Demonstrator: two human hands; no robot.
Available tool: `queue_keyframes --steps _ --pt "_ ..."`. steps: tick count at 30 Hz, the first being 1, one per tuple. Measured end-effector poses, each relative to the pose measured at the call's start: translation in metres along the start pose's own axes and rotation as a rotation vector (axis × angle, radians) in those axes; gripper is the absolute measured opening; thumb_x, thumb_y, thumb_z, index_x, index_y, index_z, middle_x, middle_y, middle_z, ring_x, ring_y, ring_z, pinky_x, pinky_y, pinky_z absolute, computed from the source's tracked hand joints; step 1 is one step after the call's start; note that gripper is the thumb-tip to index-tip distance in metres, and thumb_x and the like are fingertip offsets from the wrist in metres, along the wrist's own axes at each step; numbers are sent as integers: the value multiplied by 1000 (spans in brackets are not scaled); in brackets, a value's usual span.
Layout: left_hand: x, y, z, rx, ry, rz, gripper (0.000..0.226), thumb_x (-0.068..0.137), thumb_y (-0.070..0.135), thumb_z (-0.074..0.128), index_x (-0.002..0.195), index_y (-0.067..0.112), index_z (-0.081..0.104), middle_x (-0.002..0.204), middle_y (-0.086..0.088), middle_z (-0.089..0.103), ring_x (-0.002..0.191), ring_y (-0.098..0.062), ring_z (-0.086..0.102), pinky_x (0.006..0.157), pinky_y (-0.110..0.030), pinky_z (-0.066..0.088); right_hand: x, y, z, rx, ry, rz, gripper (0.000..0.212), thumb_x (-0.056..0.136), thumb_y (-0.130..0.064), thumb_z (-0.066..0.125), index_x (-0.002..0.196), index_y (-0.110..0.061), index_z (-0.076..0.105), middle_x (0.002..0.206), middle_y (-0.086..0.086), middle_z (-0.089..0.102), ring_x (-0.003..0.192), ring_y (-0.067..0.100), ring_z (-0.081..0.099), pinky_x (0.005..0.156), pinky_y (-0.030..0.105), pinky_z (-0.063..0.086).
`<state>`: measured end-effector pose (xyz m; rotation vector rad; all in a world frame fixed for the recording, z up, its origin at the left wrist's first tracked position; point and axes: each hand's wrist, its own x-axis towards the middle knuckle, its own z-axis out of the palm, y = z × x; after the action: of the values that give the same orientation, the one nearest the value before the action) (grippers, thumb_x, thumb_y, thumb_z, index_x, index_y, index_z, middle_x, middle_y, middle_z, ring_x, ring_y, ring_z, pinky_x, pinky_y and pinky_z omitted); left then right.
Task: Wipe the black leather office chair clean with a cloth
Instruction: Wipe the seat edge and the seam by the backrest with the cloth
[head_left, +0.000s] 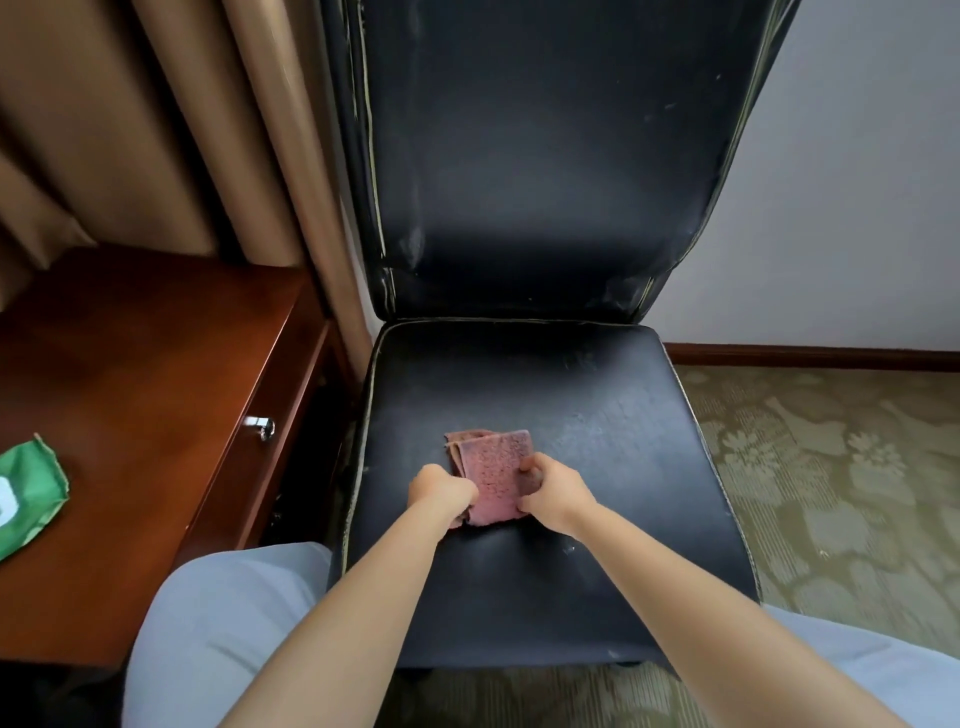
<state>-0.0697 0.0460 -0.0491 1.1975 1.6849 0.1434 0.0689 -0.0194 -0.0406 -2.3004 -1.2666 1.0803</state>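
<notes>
- The folded pink cloth (493, 475) lies on the seat of the black leather chair (545, 415), toward its left front.
- The left hand (440, 491) clenches the cloth's left edge — fingers curled under.
- The right hand (553, 493) pinches the right edge, the cloth stretched between both grips.
- Left of the grips stands a wooden desk (130, 389), a green packet (28, 493) on it.
- Right of the grips — patterned carpet (831, 467).
</notes>
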Motion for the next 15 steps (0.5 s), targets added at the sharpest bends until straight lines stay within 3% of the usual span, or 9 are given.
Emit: queue_keyframes --steps 3,4,6,8,11,13,15 --pt "-3 -3 3 -108 50 -1 25 81 -1 63 104 2 53 108 -12 59 92 -29 64 63 -36 60 -11 6 -10 -138 -151 -91 79 73 -11 76 143 -17 38 138 2 48 125 21 47 95 24 39" --pt "-7 -3 2 -145 46 11 29 83 -4 61 106 6 47 110 -9 54 94 -28 62 57 -33 58 -14 8 -11 -186 -149 -118 79 72 -8 75 142 -16 39 136 4 50 123 22 48 95 25 40" --pt "-14 -7 -1 -175 41 72 37 84 -7 57 107 18 42 112 -8 49 95 -26 60 54 -27 55 -17 15 -7 -221 -53 -181 57 76 -6 70 130 -15 55 119 7 56 110 25 54 90 27 44" --pt "-14 -15 -3 -61 46 228 35 82 -6 57 103 22 52 116 -9 52 96 -26 61 69 -33 58 -21 22 0 -237 76 -237 25 84 -15 64 109 -16 67 102 5 51 99 22 52 85 32 46" --pt "-18 -27 -10 218 -15 515 34 79 -4 59 106 14 68 130 -4 47 111 -20 54 96 -28 45 -24 31 6 -341 208 -336 18 88 -26 61 99 -15 69 106 2 48 104 20 44 81 32 44" --pt "-20 -33 -12 408 -81 631 43 78 -6 59 117 9 66 140 0 41 121 -19 49 103 -29 41 -27 31 7 -462 317 -468 15 75 -21 75 88 -15 72 106 5 56 100 26 53 71 33 47" --pt "-22 -37 -12 589 -31 694 45 84 -6 53 125 10 61 140 3 42 125 -19 47 103 -30 41 -30 30 9 -595 361 -580 24 52 -16 88 69 -16 71 93 6 64 85 28 62 59 30 49"
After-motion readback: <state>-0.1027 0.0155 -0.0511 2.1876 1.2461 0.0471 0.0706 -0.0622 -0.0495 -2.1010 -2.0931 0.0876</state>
